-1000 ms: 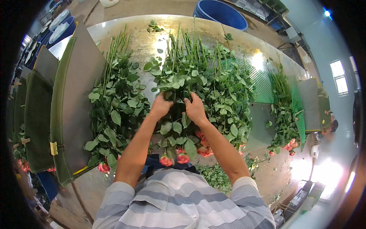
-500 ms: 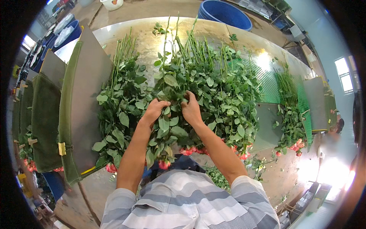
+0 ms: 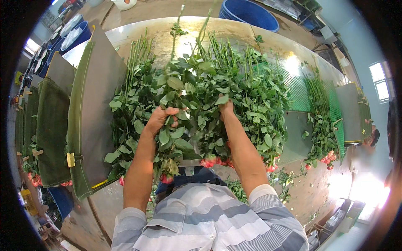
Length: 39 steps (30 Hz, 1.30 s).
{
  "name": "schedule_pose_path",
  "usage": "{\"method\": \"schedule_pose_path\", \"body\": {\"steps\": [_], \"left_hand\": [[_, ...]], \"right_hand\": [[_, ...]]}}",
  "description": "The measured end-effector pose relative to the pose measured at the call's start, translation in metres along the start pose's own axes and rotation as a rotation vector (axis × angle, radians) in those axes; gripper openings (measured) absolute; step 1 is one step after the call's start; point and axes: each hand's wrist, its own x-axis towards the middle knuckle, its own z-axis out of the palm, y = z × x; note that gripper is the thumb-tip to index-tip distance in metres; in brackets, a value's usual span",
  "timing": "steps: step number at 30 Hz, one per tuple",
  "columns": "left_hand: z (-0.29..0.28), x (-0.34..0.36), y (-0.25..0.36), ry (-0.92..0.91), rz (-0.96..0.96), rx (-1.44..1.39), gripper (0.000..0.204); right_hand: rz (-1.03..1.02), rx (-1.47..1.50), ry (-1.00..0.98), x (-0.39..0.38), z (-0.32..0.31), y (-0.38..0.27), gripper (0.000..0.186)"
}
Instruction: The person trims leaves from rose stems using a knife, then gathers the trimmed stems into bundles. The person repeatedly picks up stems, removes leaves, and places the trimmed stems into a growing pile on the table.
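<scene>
Long leafy roses lie across the table, stems pointing away and pink-red blooms toward me. My left hand (image 3: pixel 162 119) is closed round the leafy stems of roses (image 3: pixel 171 83), lifted a little off the table; a pink bloom (image 3: pixel 166 178) hangs below that hand by my forearm. My right hand (image 3: pixel 226 108) reaches into the leaves of the middle rose pile (image 3: pixel 251 104). Foliage covers its fingers, so their grip does not show. Several pink-red blooms (image 3: pixel 209 161) line the near edge between my arms. Another rose pile (image 3: pixel 132 108) lies left of my left hand.
Upright boards with green cloth (image 3: pixel 79 121) stand at the left. Green mesh (image 3: pixel 298 96) lies right of the middle pile, beside a smaller rose bunch (image 3: pixel 320 117). A blue tub (image 3: pixel 248 16) stands beyond the far edge. Cut leaves litter the floor (image 3: pixel 310 192).
My hands have moved apart: the left slightly left with its roses, the right to the right into the leaves. The lifted stems have shifted left, and a gap shows between the foliage.
</scene>
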Motion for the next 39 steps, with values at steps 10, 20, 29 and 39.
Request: {"method": "schedule_pose_path", "body": {"steps": [10, 20, 29, 39], "left_hand": [[-0.001, -0.019, 0.009, 0.002, -0.036, -0.121, 0.026], [0.036, -0.042, 0.017, -0.003, -0.167, 0.061, 0.032], [0.012, -0.112, 0.112, 0.427, 0.042, 0.476, 0.038], [-0.094, -0.055, -0.002, 1.019, -0.379, 1.833, 0.079]], "right_hand": [[-0.491, -0.535, -0.068, -0.125, 0.066, -0.049, 0.07], [0.038, 0.174, -0.508, -0.079, 0.097, 0.003, 0.037], [0.137, -0.223, -0.153, -0.041, 0.044, -0.034, 0.02], [-0.326, -0.584, -0.153, -0.138, -0.026, -0.185, 0.05]]}}
